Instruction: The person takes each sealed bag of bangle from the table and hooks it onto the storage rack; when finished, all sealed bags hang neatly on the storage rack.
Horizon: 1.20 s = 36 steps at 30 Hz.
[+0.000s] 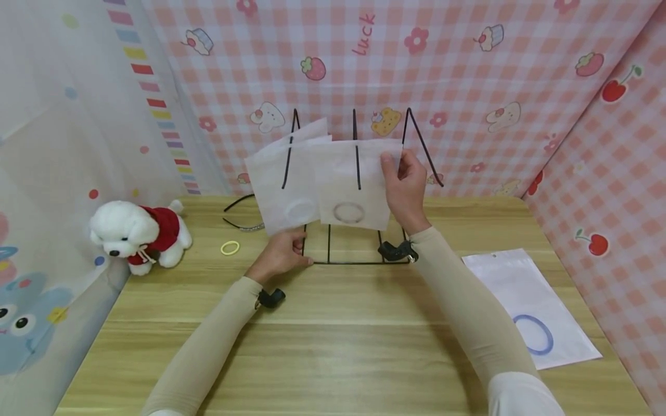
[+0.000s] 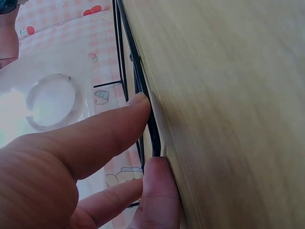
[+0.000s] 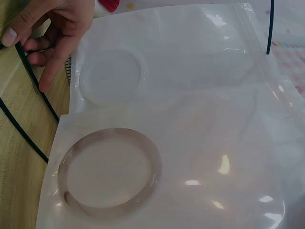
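A black wire rack (image 1: 359, 263) stands at the back of the table, its prongs pointing upward. Two translucent plastic bags (image 1: 338, 179) hang on it, overlapping, each with a ring-shaped bangle inside. The brownish bangle (image 3: 157, 164) shows in the front bag, a clear one (image 3: 142, 71) in the bag behind. My right hand (image 1: 407, 188) pinches the upper right edge of the front bag, near the right prong. Down at the rack's front left corner, my left hand (image 1: 283, 252) holds the base wire (image 2: 150, 119) between thumb and fingers.
To the left sits a white plush dog (image 1: 130, 228) in red clothing. A yellow ring (image 1: 230, 243) and a dark headband (image 1: 252, 228) lie left of the rack. Another white bag (image 1: 512, 271) with a blue bangle (image 1: 547, 335) lies at the right. Patterned cloth walls close off the back and sides.
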Available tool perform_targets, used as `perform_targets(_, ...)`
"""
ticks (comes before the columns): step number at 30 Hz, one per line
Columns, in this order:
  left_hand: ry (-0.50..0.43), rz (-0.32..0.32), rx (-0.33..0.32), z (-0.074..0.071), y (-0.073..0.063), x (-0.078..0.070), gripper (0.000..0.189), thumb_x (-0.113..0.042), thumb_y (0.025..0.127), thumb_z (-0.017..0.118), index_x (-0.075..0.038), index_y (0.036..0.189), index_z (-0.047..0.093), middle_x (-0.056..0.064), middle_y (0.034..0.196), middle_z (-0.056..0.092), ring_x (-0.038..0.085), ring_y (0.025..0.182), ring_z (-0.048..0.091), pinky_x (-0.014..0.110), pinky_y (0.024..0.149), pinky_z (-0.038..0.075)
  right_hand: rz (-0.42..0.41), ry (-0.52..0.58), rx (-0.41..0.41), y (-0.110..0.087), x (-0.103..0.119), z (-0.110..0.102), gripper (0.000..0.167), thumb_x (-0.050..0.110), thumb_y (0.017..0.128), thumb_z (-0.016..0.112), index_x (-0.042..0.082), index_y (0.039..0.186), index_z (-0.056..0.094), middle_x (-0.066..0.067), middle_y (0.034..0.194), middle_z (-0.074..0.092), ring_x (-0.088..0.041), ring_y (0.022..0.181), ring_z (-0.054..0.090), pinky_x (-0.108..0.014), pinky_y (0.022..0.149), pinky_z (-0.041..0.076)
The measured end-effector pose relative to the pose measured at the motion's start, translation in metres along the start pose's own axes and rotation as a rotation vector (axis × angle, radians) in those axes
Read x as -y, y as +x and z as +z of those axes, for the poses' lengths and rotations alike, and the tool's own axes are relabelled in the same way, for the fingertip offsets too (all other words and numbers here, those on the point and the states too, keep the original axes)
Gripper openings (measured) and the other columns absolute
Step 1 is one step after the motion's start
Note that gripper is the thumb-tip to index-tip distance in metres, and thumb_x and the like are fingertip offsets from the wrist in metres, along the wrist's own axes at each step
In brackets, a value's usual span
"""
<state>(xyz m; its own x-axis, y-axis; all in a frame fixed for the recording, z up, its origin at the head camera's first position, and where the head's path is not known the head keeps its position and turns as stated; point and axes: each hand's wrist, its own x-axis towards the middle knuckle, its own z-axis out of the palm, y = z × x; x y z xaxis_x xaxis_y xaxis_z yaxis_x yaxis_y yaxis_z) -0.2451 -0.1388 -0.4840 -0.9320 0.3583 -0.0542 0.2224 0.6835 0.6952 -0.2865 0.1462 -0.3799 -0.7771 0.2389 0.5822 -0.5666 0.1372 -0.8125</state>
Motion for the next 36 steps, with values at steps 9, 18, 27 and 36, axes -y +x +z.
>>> perform_targets(9, 0.006, -0.005, -0.012, 0.002, 0.000, 0.002, 0.073, -0.010, 0.080, 0.091, 0.008, 0.143, 0.059, 0.008, 0.094, 0.060, 0.015, 0.083, 0.056, 0.035, 0.086, 0.051, 0.071, -0.004, -0.070, -0.010, 0.000, -0.016, 0.021, 0.025, 0.102, 0.072, 0.007, 0.112, 0.071, 0.009, 0.100, 0.067, -0.008, 0.089, 0.063, -0.020, 0.077, 0.049)
perform_targets(18, 0.011, 0.014, -0.019, 0.001, -0.001, 0.001, 0.066, -0.010, 0.080, 0.092, 0.007, 0.137, 0.064, 0.009, 0.091, 0.061, 0.015, 0.080, 0.056, 0.037, 0.087, 0.053, -0.006, -0.033, -0.002, -0.021, -0.005, -0.056, 0.026, 0.003, 0.098, 0.071, -0.010, 0.121, 0.071, -0.023, 0.117, 0.071, -0.012, 0.103, 0.066, -0.020, 0.084, 0.055)
perform_targets(27, 0.015, 0.014, -0.021, 0.000, -0.001, 0.003, 0.043, -0.012, 0.081, 0.092, 0.002, 0.113, 0.067, 0.005, 0.087, 0.056, 0.014, 0.077, 0.053, 0.034, 0.082, 0.047, 0.095, -0.333, 0.270, -0.037, -0.008, -0.109, 0.034, 0.016, 0.102, 0.072, 0.004, 0.133, 0.070, -0.012, 0.136, 0.067, -0.022, 0.121, 0.063, -0.035, 0.101, 0.055)
perform_targets(36, 0.028, 0.025, -0.027, 0.001, 0.000, 0.005, 0.041, -0.014, 0.080, 0.092, 0.001, 0.110, 0.068, 0.004, 0.086, 0.056, 0.015, 0.077, 0.052, 0.032, 0.076, 0.045, 0.201, -0.548, 0.338, -0.051, -0.018, -0.170, 0.045, 0.033, 0.104, 0.069, 0.007, 0.141, 0.064, -0.012, 0.142, 0.065, -0.027, 0.127, 0.061, -0.041, 0.105, 0.054)
